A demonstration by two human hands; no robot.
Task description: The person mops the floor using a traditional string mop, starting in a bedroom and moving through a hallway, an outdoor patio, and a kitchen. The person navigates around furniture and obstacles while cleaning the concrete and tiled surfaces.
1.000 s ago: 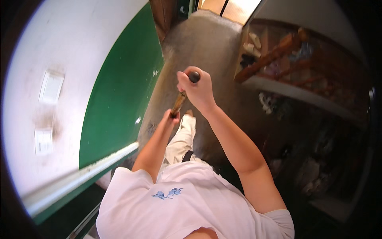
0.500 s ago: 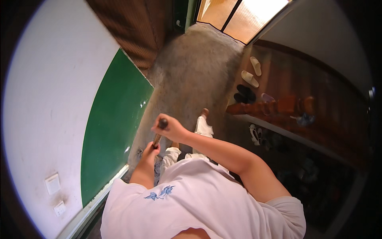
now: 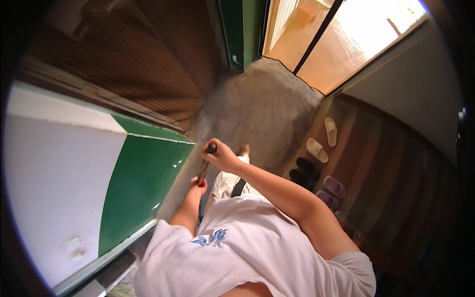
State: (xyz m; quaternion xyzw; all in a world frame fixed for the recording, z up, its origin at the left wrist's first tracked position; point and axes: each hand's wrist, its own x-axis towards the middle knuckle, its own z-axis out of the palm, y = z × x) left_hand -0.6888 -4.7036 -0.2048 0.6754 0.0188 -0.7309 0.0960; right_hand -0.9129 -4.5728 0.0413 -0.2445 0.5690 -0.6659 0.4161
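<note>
My right hand point(image 3: 222, 156) is closed round the top of a dark wooden mop handle point(image 3: 204, 170), whose rounded end sticks out above the fist. Lower on the same handle, my left hand point(image 3: 198, 186) grips it, close to my left side. The handle slants down past my shirt, and the mop head is hidden behind my arm and body. My right forearm reaches across my front from the right. Under my hands are my light trousers point(image 3: 225, 184) and one foot point(image 3: 245, 150) on the grey floor point(image 3: 257, 114).
At left runs a wall with a green lower part point(image 3: 141, 183), its corner beside my hands. Beyond it is a brown ribbed curtain or door point(image 3: 163, 69). A bright glazed doorway point(image 3: 316, 44) lies ahead. Cream slippers point(image 3: 317, 150), black slippers point(image 3: 304, 173) and mauve clogs point(image 3: 334, 187) stand on wooden boards at right.
I have moved forward: the doorway, wall corner and slippers are nearer. Both hands keep their grip on the handle. Grey mop strands seen earlier by my left arm are now mostly hidden.
</note>
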